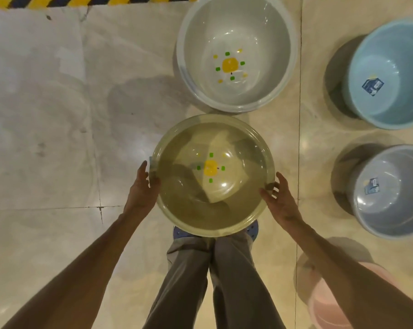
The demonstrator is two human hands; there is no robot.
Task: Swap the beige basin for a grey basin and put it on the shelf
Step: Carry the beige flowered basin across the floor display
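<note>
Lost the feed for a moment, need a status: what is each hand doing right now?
Left hand: gripping the left rim of the beige basin.
Right hand: at the right rim of the same basin, fingers spread, thumb on the rim.

Both hands — left hand [142, 186], right hand [280, 198] — grip the beige basin [212, 205] at its rim; grey basin [237, 53] lies at twelve o'clock

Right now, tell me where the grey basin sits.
In the head view the grey basin sits on the floor at top centre, just beyond the beige basin held in both hands, left of the blue tub.
</note>
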